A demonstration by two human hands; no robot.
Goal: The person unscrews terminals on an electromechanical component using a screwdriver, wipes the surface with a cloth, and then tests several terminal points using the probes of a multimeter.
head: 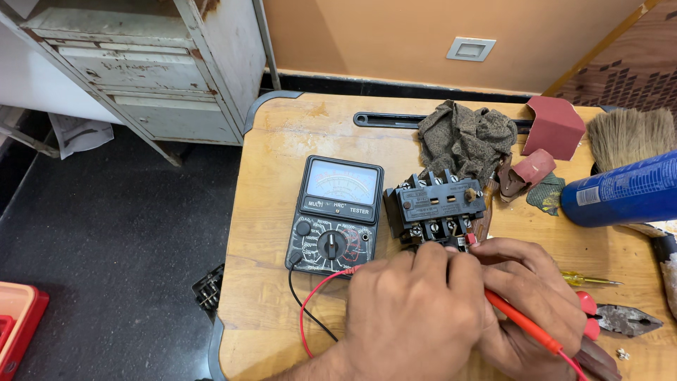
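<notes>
We find both hands low at the near edge of the wooden surface [282, 212], pressed close together in front of a black contactor block [434, 208]. The left hand [416, 310] lies over the right hand [532, 296]; its fingers curl downward with the tips at the lower terminals of the block, but whether that grip is clamped on anything we cannot tell, as the knuckles hide it. The right hand has its grip clamped on a red test probe [525, 324], whose shaft runs across the palm toward the block's lower right corner. Red and black leads [310, 310] loop from under the left hand back to an analogue multimeter [337, 215], which lies flat just beside the block on its left. Behind the block sit a crumpled grey rag [465, 137] and folded pieces of reddish sandpaper [553, 127]. To the right we note a blue spray can [624, 190] lying on its side, a brush [631, 134], a yellow screwdriver [589, 280] and red-handled pliers [620, 319].
</notes>
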